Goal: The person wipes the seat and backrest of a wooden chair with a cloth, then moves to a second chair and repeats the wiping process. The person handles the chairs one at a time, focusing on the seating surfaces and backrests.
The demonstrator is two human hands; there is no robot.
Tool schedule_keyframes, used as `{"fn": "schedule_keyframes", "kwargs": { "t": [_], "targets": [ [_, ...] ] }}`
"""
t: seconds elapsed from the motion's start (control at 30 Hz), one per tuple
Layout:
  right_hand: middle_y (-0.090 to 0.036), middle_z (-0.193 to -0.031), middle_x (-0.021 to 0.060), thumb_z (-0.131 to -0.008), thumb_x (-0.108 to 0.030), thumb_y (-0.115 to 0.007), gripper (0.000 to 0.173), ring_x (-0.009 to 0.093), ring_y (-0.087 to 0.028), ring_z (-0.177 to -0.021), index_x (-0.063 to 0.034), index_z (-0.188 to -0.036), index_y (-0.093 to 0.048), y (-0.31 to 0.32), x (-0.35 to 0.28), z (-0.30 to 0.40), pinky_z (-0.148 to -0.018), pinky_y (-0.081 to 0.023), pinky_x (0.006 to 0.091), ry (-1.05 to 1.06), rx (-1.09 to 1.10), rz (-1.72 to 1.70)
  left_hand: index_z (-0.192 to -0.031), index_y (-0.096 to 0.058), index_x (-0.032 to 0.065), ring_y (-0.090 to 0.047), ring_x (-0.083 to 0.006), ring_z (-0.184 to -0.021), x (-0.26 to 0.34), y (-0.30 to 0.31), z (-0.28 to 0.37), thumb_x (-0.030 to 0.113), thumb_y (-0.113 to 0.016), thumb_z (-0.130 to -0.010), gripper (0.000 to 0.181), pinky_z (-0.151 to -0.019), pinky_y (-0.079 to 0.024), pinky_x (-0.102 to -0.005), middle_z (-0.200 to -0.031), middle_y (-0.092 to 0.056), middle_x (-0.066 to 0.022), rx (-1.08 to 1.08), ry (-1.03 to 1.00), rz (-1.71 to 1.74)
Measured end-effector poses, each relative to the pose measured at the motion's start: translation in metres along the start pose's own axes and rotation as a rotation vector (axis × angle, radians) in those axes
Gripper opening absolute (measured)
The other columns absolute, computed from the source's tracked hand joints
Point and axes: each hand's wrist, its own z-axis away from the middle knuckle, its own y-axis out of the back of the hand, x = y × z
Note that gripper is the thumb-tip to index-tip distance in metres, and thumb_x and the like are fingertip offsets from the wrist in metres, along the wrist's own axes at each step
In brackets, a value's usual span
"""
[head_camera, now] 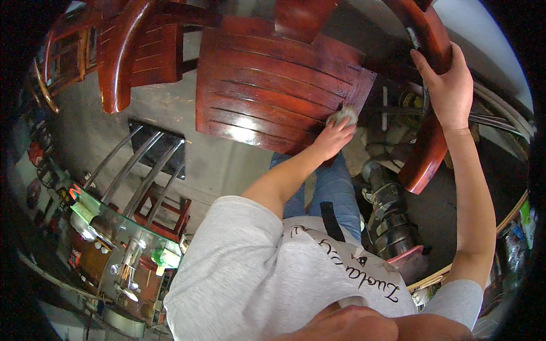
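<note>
A glossy red-brown slatted wooden chair seat [264,81] lies before me, with light shining off its near left part. My left hand [339,134] holds a greyish crumpled cloth or pad [344,114] against the seat's right edge, near the end of the slats. My right hand [450,89] is wrapped around a curved, polished wooden armrest [426,157] at the right, thumb on one side and fingers on the other. A flat wooden part [303,19] of the same colour stands above the seat's far edge.
Another curved wooden armrest [121,55] and slatted panel [155,55] stand at the left. Below them are a glass tabletop [123,226] bearing small items, dark metal legs on a black plate [147,149], and a red-brown wooden frame [183,213]. A black ribbed cylindrical object [390,217] stands right of my legs.
</note>
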Motion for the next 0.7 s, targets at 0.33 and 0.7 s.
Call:
{"fn": "schedule_keyframes", "kwargs": {
  "t": [0.33, 0.7],
  "targets": [
    [-0.068, -0.096, 0.0143, -0.078, -0.039, -0.073, 0.051, 0.029, -0.065, -0.089, -0.0013, -0.109, -0.058, -0.002, 0.006, -0.001, -0.082, -0.048, 0.0333, 0.006, 0.015, 0.04, -0.127, -0.054, 0.0227, -0.028, -0.0281, -0.138, -0.075, 0.034, 0.095, 0.017, -0.047, -0.086, 0.042, -0.096, -0.041, -0.0489, -0.147, -0.036, 0.0001, -0.286, -0.067, 0.003],
    [-0.068, -0.097, 0.0154, -0.078, -0.044, -0.072, 0.051, 0.033, -0.065, -0.091, -0.0032, -0.106, -0.059, -0.002, 0.016, -0.002, -0.08, -0.049, 0.0378, 0.031, 0.032, 0.052, -0.127, -0.054, 0.0184, -0.027, -0.0428, -0.133, -0.131, 0.095, -0.045, 0.01, -0.047, -0.088, 0.041, -0.109, -0.028, -0.0495, -0.143, -0.037, -0.0108, 0.259, 0.684, -0.079]
  ]
}}
